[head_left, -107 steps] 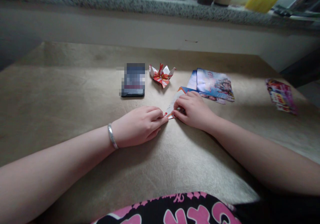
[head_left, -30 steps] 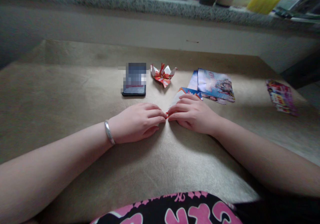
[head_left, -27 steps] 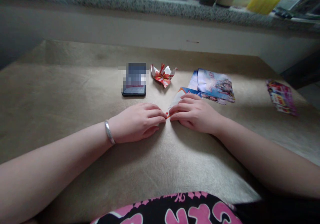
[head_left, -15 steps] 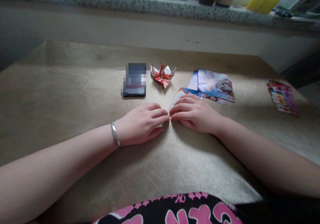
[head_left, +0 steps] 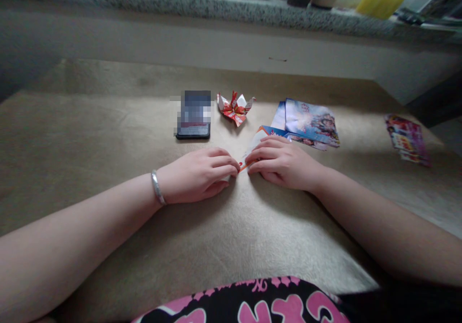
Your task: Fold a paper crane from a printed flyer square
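Note:
A folded sheet of printed paper (head_left: pixel 255 146), white with an orange edge and a blue part, lies flat on the table. My left hand (head_left: pixel 202 174), with a silver bangle at the wrist, has its fingertips closed on the paper's near left corner. Over the paper's right side lies my right hand (head_left: pixel 283 161), fingers together and pressing it down; much of the sheet is hidden beneath. Just beyond the hands stands a red and white folded paper piece (head_left: pixel 236 109) with several upturned points.
A phone (head_left: pixel 194 116), its screen blurred, lies on the table (head_left: pixel 108 135) beyond my left hand. Blue printed sheets (head_left: pixel 312 121) are stacked beyond my right hand. More colourful printed paper (head_left: pixel 407 140) lies far right. A stone sill (head_left: pixel 216 7) holding several items runs along the back.
My left hand has slid slightly left along the paper's near edge, so more of its white face and orange edge shows between the hands. The right hand has stayed nearly still.

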The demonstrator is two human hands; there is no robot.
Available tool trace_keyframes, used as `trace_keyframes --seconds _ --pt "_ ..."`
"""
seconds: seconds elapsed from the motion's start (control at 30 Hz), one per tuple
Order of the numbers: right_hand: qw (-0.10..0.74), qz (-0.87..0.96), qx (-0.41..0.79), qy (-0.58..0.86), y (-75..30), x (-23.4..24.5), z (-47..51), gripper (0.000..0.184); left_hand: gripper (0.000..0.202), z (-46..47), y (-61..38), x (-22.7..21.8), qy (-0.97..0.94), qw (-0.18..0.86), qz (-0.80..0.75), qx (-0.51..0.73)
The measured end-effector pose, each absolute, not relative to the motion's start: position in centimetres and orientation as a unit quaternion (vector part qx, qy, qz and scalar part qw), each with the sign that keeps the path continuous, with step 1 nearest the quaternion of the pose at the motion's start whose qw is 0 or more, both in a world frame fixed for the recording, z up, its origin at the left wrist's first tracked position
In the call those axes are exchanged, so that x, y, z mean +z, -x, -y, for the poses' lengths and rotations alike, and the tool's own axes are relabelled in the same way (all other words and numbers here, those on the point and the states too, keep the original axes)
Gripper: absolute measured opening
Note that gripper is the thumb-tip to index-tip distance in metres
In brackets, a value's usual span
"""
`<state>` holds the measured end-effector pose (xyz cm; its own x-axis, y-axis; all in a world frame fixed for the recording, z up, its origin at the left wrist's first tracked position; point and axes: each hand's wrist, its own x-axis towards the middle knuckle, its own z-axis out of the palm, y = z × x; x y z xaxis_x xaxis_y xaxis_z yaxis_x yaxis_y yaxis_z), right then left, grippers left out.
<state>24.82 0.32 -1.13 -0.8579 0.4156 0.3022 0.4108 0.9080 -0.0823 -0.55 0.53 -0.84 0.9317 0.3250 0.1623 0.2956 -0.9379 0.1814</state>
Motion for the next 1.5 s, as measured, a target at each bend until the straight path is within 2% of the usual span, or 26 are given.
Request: trace_keyframes --seconds 0.43,0.77,1.27,1.5 --pt "0.174 0.958 0.012 0.226 -27.0 -1.3 -0.9 0.016 0.017 -0.6 0.8 -1.0 -0.98 0.076 -0.154 0.1" --pt "0.196 0.947 0.06 0.246 -25.8 -2.1 0.1 0.021 0.024 -1.2 1.3 -0.5 -0.986 -0.005 -0.143 0.082" --pt "0.145 0.945 -0.097 0.277 -24.4 -1.6 1.0 0.026 0.033 -0.5 1.0 -0.8 -0.975 -0.001 -0.2 0.095" --pt "0.174 0.935 -0.171 0.257 -24.2 -1.5 1.6 0.026 0.031 -0.3 0.9 -0.9 -0.975 0.005 -0.198 0.102"
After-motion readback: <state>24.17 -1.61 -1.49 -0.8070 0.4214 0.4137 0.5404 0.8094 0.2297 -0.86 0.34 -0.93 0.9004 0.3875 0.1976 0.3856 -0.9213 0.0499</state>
